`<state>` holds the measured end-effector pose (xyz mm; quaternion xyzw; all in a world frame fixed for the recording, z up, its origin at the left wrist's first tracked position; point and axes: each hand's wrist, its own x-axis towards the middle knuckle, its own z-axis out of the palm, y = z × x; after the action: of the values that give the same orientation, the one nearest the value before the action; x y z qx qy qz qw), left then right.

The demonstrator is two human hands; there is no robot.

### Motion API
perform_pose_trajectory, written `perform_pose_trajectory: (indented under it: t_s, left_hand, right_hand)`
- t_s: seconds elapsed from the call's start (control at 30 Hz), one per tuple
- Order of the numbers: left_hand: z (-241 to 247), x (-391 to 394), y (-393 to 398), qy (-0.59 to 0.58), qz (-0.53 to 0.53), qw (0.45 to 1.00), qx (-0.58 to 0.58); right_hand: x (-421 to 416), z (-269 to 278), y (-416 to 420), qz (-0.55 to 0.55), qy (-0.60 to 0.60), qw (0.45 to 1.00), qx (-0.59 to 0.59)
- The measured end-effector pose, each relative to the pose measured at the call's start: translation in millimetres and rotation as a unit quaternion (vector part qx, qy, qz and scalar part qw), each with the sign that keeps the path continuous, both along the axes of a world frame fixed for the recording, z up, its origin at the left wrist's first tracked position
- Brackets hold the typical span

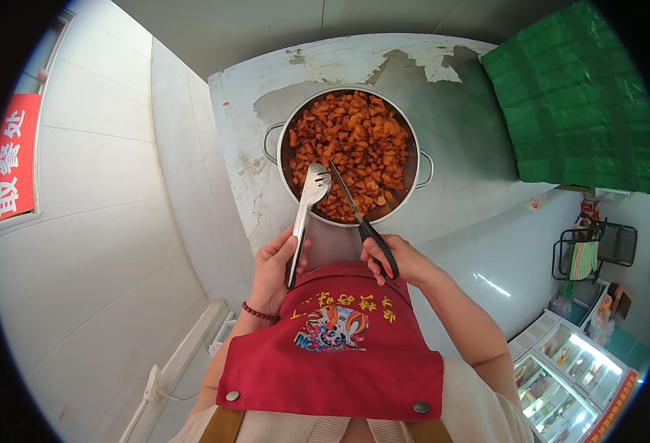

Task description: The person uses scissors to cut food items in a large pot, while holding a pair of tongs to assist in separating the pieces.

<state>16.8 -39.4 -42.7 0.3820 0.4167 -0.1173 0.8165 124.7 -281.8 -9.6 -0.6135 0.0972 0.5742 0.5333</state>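
A two-handled stainless steel pot (417, 166) full of small orange-brown fried pieces (352, 133) sits on a worn table (447, 127). My left hand (278, 260) grips metal serving tongs (301, 219), their slotted head over the pot's near left part. In my right hand (394, 257) are black-handled scissors (352, 202), their blades pointing up and left into the pieces, tips close to the tongs' head. The blades look nearly closed. Whether a piece is caught between the tongs' jaws cannot be told.
A big green-wrapped stack (574, 105) stands at the table's right end. White panel walls (98, 138) rise on the left, with a red sign (15, 158) bearing writing. At the lower right are a black folding chair (618, 243) and a glass-topped display freezer (565, 376).
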Motion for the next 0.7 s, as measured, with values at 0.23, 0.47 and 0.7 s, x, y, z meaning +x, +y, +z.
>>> perform_pose_trajectory:
  t_s: [0.23, 0.47, 0.7]
  left_hand:
    - [-2.1, -1.5, 0.1, -0.023, -0.017, 0.997, 0.069]
    - [0.4, -5.9, 5.7, -0.054, -0.075, 0.982, 0.164]
    - [-7.6, -22.7, 9.7, -0.09, -0.132, 0.938, 0.308]
  right_hand:
    - [2.4, -4.3, -14.1, 0.026, 0.021, 0.997, 0.077]
    - [7.2, -10.0, -32.9, 0.184, -0.127, 0.97, -0.09]
    - [17.0, 14.4, -26.2, 0.298, -0.201, 0.915, -0.185]
